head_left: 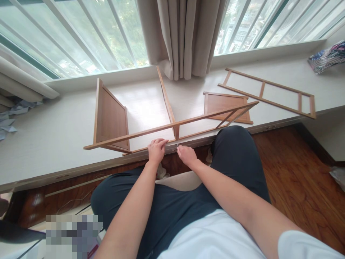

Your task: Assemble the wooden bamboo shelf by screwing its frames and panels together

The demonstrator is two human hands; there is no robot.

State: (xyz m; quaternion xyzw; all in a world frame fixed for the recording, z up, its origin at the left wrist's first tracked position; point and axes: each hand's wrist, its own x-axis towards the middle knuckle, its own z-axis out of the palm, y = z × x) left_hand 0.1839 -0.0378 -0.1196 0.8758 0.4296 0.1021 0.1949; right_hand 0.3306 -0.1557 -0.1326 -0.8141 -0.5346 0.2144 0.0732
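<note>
A partly joined wooden frame (142,133) stands on edge along the front of a pale window ledge, its long rail running left to right. From it rise a solid end panel (111,117) on the left and a narrow crosspiece (167,102) in the middle. My left hand (156,151) is closed at the lower rail just left of the crosspiece, fingertips pressed on the wood. Just right of it, my right hand (187,155) pinches a thin metal rod like a hex key, pointing up at the rail below the crosspiece. The rod's far end is too small to make out.
A loose wooden panel (226,104) lies behind the frame's right end. Farther right is a ladder-like wooden frame (280,94). A patterned cloth bundle (327,57) sits at the far right, a curtain (183,39) hangs behind, and my knees flank the ledge's front.
</note>
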